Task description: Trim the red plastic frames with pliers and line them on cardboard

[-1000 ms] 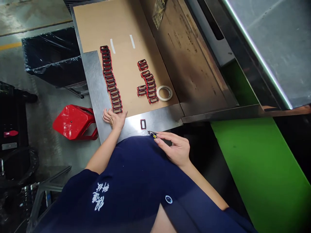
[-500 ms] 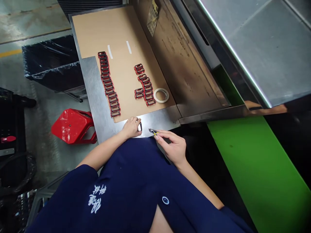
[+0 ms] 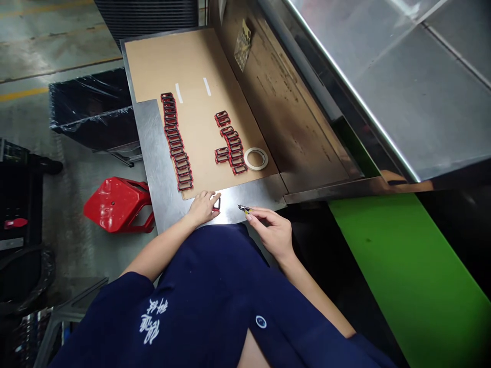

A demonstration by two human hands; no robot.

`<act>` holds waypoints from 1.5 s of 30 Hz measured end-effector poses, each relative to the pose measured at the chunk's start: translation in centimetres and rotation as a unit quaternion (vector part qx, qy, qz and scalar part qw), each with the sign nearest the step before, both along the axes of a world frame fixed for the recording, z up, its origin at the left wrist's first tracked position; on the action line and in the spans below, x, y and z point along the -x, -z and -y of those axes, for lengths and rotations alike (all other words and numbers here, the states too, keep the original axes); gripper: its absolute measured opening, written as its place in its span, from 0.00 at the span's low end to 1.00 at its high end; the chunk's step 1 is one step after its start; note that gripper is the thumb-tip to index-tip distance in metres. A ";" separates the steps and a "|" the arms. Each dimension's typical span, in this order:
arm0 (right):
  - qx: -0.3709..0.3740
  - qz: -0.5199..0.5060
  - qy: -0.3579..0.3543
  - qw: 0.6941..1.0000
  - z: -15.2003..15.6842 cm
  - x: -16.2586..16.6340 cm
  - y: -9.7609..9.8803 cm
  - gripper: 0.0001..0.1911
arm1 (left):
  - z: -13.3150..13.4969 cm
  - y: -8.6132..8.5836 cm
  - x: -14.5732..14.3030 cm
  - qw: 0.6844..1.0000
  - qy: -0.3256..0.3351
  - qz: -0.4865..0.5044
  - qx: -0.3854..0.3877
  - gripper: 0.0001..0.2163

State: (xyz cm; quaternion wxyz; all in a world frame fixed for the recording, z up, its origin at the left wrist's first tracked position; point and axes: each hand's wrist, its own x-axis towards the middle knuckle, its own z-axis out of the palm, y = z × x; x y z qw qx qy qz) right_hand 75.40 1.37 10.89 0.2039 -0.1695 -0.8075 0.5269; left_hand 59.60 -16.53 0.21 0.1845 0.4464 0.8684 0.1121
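My left hand [image 3: 203, 208] is closed on a small black-and-red rectangular frame [image 3: 217, 205] at the front edge of the metal table; fingers cover part of the piece. Between the thumb and fingers of my right hand [image 3: 273, 230] is a pair of small nippers [image 3: 244, 208] with yellow on the handles. Their jaws point left, apart from the frame. Beyond the hands, a long column of similar frames [image 3: 176, 144] lies on the left of the cardboard sheet [image 3: 203, 168]. A shorter group of frames [image 3: 232, 148] lies on its right.
A white tape roll [image 3: 256, 159] and two white strips [image 3: 207, 86] lie on the cardboard. A stained metal panel [image 3: 284, 102] rises along the right side. To the left stand a red stool [image 3: 115, 204] and a plastic-covered dark bin [image 3: 92, 102]. A green surface [image 3: 402, 266] is at right.
The view has tilted, so the table sits slightly lower in it. My left hand has turned the frame, and more of its red edge shows. My right hand still holds the nippers.
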 end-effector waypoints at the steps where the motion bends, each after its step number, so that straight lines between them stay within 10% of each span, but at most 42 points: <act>1: 0.000 0.004 0.000 1.000 -0.1 0.1 0.1 0.10 | 0.1 -0.1 0.0 1.000 0.011 0.003 -0.005 0.32; 8: 0.008 0.010 0.007 1.000 -0.1 0.4 0.5 0.11 | 0.4 -0.4 0.0 0.996 0.056 0.059 -0.024 0.27; 19: -0.011 0.041 -0.038 0.998 -0.1 -0.2 0.6 0.07 | 2.7 -0.5 0.8 0.976 -0.081 0.158 -0.127 0.31; 21: -0.035 0.020 -0.071 0.997 0.2 -0.3 -0.6 0.05 | 3.4 -2.0 -0.3 0.941 -0.120 0.226 -0.219 0.34; 26: -0.100 -0.076 -0.156 0.980 1.1 -0.3 -4.5 0.01 | 4.8 -7.8 -3.7 0.740 -0.127 0.455 -0.479 0.36; 34: -0.133 -0.137 -0.234 0.953 1.7 -0.1 -6.6 0.07 | 4.6 -13.5 -5.6 0.868 -0.042 0.247 -0.429 0.37; 45: -0.131 -0.159 -0.255 0.945 1.7 -0.1 -6.4 0.05 | 4.1 -14.3 -5.9 0.868 -0.013 0.203 -0.453 0.37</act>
